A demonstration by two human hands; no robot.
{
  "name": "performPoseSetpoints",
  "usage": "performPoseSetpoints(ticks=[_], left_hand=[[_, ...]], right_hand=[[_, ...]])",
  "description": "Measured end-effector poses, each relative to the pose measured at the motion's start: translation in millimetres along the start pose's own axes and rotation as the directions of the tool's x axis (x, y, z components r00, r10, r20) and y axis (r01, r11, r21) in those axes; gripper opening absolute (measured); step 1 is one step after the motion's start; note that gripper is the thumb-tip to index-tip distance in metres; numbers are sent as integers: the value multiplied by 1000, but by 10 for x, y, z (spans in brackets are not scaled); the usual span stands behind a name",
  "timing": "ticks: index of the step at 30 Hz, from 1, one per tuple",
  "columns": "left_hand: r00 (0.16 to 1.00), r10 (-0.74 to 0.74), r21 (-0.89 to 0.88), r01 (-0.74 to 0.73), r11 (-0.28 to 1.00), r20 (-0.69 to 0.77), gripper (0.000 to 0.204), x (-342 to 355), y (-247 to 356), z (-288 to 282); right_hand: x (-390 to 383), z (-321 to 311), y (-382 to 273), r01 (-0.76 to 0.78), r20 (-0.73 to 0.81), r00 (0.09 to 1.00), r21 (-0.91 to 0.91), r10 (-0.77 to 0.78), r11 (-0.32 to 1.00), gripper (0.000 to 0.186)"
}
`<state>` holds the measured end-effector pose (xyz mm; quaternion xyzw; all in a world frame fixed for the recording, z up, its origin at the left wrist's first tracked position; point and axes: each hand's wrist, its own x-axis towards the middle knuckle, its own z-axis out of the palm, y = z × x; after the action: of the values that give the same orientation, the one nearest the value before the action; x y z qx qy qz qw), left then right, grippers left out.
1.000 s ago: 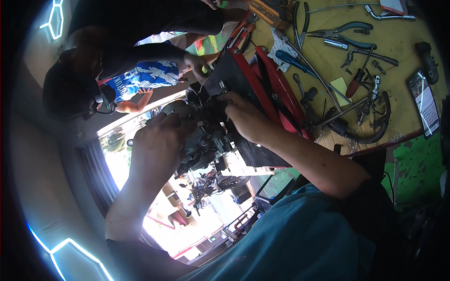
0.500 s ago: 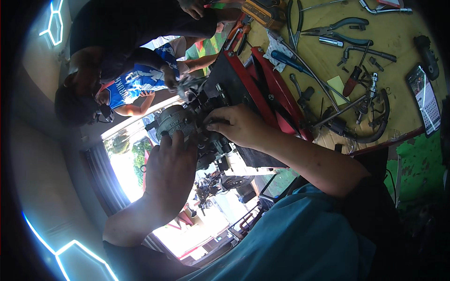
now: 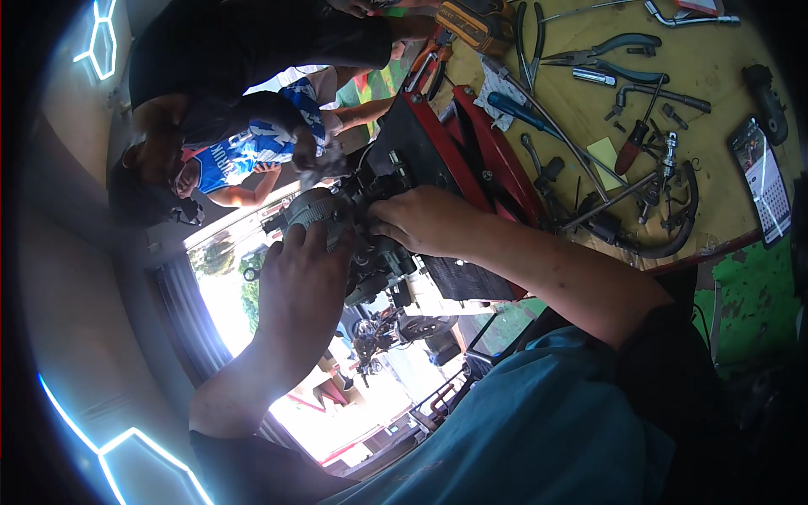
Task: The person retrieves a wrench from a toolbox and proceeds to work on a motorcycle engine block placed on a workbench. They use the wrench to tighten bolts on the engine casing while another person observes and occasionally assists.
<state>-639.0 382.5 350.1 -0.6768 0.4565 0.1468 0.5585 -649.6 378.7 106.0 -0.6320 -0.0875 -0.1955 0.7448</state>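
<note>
A dark small engine [image 3: 368, 268] with a finned round part [image 3: 313, 209] stands before me at the edge of a red-framed stand. My left hand [image 3: 303, 282] lies over its near left side, fingers bent and gripping the finned part. Against the engine's right side is my right hand [image 3: 425, 220], its thumb and fingers closed together. What is between those fingertips is hidden. A socket-like metal fitting [image 3: 398, 160] sticks up just beyond my right hand. Opposite me, a co-worker's blurred hand [image 3: 321, 165] is close to the engine's far side.
The red-framed stand [image 3: 471, 151] lies right of the engine. On the yellow worktop [image 3: 581, 114] are pliers [image 3: 602, 57], a red-handled screwdriver [image 3: 633, 145], a hose [image 3: 686, 219], a phone [image 3: 760, 178] and a power tool [image 3: 475, 25]. Another person in a blue shirt [image 3: 244, 156] sits behind the co-worker.
The co-worker's hand has shifted slightly toward me and left, and their head has moved a little. My left hand has slid slightly left and up; my right hand stays at the engine.
</note>
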Motion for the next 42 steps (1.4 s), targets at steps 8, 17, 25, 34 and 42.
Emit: performPoseSetpoints(ticks=[8,17,25,34,42], left_hand=[[996,19,-158,-32,987,-81,41,54,-84,90],[963,73,-97,-101,990,-259,17,111,-166,387],[920,205,-39,-231,972,-335,12,202,-326,416],[901,270,-115,-325,939,-338,11,335,-501,391],[929,200,-234,-278,931,-311,13,323,-470,301]], right_hand=[[93,-181,82,214,83,976,-212,-201,953,13],[178,-257,122,299,222,939,-159,-261,941,14],[195,-236,202,375,197,918,-141,-345,916,17],[194,-256,166,366,205,920,-142,-335,920,16],[172,-226,153,318,238,932,-172,-273,932,20]])
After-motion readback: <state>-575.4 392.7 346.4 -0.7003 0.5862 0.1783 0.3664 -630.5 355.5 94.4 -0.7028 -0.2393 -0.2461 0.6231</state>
